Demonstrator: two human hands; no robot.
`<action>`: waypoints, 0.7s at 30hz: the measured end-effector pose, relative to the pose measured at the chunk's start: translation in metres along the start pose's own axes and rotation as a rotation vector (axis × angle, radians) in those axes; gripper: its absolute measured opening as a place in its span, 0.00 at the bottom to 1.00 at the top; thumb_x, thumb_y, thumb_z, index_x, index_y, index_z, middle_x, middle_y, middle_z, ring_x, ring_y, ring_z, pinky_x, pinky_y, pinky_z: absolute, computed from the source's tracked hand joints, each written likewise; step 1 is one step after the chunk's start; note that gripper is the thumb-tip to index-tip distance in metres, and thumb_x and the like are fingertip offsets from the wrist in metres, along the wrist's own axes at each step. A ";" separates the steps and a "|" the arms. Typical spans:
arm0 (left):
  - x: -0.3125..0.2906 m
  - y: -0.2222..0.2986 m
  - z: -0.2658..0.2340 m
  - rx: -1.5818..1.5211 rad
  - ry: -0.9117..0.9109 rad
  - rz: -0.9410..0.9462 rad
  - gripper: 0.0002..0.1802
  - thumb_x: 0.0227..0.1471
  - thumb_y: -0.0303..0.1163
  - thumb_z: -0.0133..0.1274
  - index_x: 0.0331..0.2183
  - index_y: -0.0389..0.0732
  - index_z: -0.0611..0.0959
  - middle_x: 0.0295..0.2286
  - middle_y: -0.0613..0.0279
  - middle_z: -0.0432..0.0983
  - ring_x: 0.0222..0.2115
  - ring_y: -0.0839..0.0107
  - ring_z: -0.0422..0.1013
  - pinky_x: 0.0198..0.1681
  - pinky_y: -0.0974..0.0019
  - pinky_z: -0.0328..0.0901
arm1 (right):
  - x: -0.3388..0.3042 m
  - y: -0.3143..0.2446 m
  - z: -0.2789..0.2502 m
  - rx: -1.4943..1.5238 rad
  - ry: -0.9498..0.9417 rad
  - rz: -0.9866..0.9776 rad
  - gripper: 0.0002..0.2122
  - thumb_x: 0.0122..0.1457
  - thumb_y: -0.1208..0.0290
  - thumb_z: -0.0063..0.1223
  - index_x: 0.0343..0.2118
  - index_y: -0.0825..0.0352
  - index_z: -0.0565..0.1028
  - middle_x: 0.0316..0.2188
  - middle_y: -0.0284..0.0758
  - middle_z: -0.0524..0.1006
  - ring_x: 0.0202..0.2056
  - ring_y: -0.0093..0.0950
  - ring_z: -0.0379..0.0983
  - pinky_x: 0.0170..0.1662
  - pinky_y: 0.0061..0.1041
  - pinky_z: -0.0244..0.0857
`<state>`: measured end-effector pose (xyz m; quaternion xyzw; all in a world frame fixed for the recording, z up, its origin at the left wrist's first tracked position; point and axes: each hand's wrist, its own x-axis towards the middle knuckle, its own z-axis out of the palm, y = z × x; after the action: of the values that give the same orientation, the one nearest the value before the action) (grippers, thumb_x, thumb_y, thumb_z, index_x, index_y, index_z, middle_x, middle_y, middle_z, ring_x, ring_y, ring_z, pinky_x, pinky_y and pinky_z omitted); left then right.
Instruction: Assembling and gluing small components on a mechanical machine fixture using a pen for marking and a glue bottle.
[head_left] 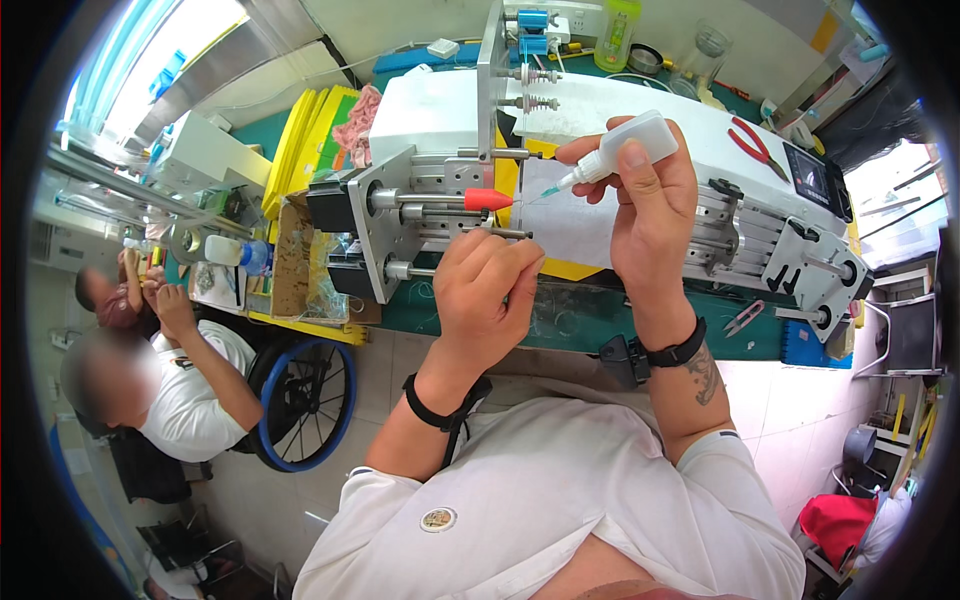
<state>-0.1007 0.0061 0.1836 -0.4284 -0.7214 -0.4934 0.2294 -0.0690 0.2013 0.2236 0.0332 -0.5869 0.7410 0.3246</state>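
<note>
My right hand (650, 190) grips a small white squeeze bottle (640, 142), tilted so its thin teal needle tip (556, 189) points down and left. The needle ends close to a red cone-shaped tip (487, 199) on a metal spindle of the machine (400, 230). Just below that cone, my left hand (485, 295) is closed, thumb and index finger pressed together by the end of a metal rod. What the left fingers hold, if anything, is too small to make out.
Red-handled pliers (757, 148) lie on the white machine cover, near a dark control screen (815, 180). Small snips (744, 318) rest on the green bench mat (600, 322). A cardboard box (292, 262) stands left of the motors. At left, another person sits in a wheelchair (308, 402).
</note>
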 end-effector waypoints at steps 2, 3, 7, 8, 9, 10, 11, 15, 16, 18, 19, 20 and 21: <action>0.001 0.000 0.000 -0.004 -0.002 0.003 0.13 0.48 0.16 0.67 0.36 0.40 0.87 0.27 0.60 0.79 0.28 0.57 0.73 0.33 0.56 0.66 | 0.000 -0.001 0.002 -0.012 0.009 0.008 0.14 0.81 0.56 0.53 0.52 0.63 0.71 0.41 0.46 0.89 0.35 0.22 0.81 0.41 0.23 0.73; 0.001 -0.001 0.001 -0.008 -0.003 0.008 0.13 0.47 0.16 0.67 0.36 0.40 0.87 0.27 0.60 0.79 0.28 0.57 0.73 0.33 0.56 0.66 | 0.000 0.000 0.002 -0.010 0.009 -0.002 0.14 0.81 0.56 0.53 0.52 0.63 0.71 0.41 0.46 0.89 0.34 0.22 0.80 0.41 0.23 0.73; 0.001 -0.002 0.001 0.001 -0.020 0.008 0.13 0.47 0.16 0.67 0.36 0.40 0.87 0.27 0.60 0.78 0.28 0.57 0.73 0.33 0.56 0.66 | -0.001 0.000 0.003 -0.017 0.008 -0.002 0.14 0.81 0.56 0.54 0.52 0.63 0.71 0.41 0.46 0.89 0.34 0.22 0.80 0.41 0.23 0.73; 0.001 -0.001 0.001 0.004 -0.019 0.008 0.13 0.47 0.16 0.67 0.36 0.40 0.87 0.26 0.61 0.78 0.28 0.57 0.72 0.34 0.56 0.66 | 0.000 0.001 0.003 -0.016 0.008 -0.001 0.14 0.81 0.56 0.54 0.52 0.63 0.71 0.41 0.46 0.89 0.34 0.22 0.80 0.41 0.23 0.73; 0.001 -0.001 0.001 0.006 -0.019 0.007 0.13 0.47 0.16 0.67 0.36 0.40 0.87 0.26 0.61 0.78 0.28 0.57 0.72 0.34 0.55 0.66 | 0.000 0.002 0.002 -0.024 0.009 -0.011 0.14 0.81 0.56 0.54 0.52 0.63 0.71 0.41 0.46 0.89 0.35 0.22 0.80 0.41 0.23 0.73; 0.000 -0.002 0.001 0.006 -0.020 0.007 0.13 0.47 0.16 0.67 0.36 0.40 0.87 0.26 0.61 0.78 0.28 0.57 0.72 0.34 0.55 0.66 | 0.000 0.002 0.001 -0.031 0.010 -0.021 0.14 0.81 0.57 0.54 0.52 0.63 0.71 0.41 0.45 0.89 0.35 0.22 0.80 0.41 0.23 0.73; -0.001 -0.002 0.001 0.002 -0.019 0.004 0.13 0.47 0.16 0.67 0.36 0.40 0.87 0.26 0.60 0.78 0.28 0.56 0.72 0.34 0.55 0.66 | 0.000 0.001 0.001 -0.031 0.010 -0.020 0.14 0.81 0.57 0.54 0.52 0.63 0.71 0.41 0.45 0.89 0.35 0.22 0.80 0.41 0.23 0.73; -0.001 -0.001 0.000 -0.004 -0.015 0.000 0.13 0.47 0.16 0.67 0.36 0.40 0.87 0.27 0.59 0.77 0.28 0.56 0.72 0.34 0.55 0.66 | 0.000 -0.006 -0.008 -0.047 0.044 -0.033 0.14 0.81 0.57 0.53 0.53 0.64 0.71 0.41 0.45 0.89 0.34 0.22 0.80 0.41 0.22 0.72; -0.001 -0.001 0.000 -0.006 -0.016 0.000 0.13 0.47 0.16 0.67 0.36 0.40 0.87 0.27 0.59 0.77 0.28 0.56 0.72 0.34 0.55 0.66 | 0.000 -0.007 -0.010 -0.071 0.045 -0.044 0.14 0.81 0.57 0.53 0.53 0.64 0.71 0.41 0.44 0.89 0.34 0.22 0.80 0.41 0.22 0.72; 0.001 -0.001 0.000 0.004 0.000 0.023 0.13 0.51 0.12 0.67 0.36 0.39 0.87 0.25 0.60 0.75 0.25 0.61 0.70 0.31 0.61 0.65 | -0.001 -0.006 -0.011 -0.065 0.038 -0.040 0.14 0.81 0.57 0.52 0.53 0.64 0.71 0.40 0.44 0.89 0.34 0.22 0.80 0.40 0.22 0.72; 0.001 -0.001 0.001 0.003 -0.001 0.024 0.13 0.51 0.12 0.67 0.36 0.39 0.87 0.25 0.60 0.75 0.25 0.61 0.70 0.31 0.61 0.65 | -0.001 -0.006 -0.012 -0.057 0.030 -0.036 0.14 0.81 0.57 0.52 0.53 0.64 0.71 0.40 0.44 0.89 0.34 0.21 0.80 0.40 0.21 0.72; 0.000 -0.001 0.001 0.007 -0.004 0.019 0.13 0.51 0.12 0.67 0.36 0.39 0.87 0.25 0.60 0.76 0.25 0.61 0.70 0.31 0.61 0.65 | -0.001 -0.006 -0.012 -0.058 0.031 -0.037 0.14 0.81 0.57 0.52 0.53 0.64 0.71 0.40 0.44 0.89 0.34 0.21 0.80 0.40 0.21 0.72; -0.001 -0.002 0.001 0.012 -0.007 0.013 0.12 0.51 0.12 0.67 0.36 0.39 0.87 0.25 0.60 0.76 0.25 0.61 0.70 0.31 0.61 0.65 | -0.001 -0.005 -0.012 -0.055 0.025 -0.036 0.14 0.81 0.57 0.52 0.53 0.64 0.71 0.40 0.44 0.89 0.34 0.21 0.80 0.40 0.22 0.72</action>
<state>-0.1015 0.0062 0.1818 -0.4334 -0.7225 -0.4859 0.2326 -0.0616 0.2119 0.2238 0.0257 -0.6023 0.7190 0.3460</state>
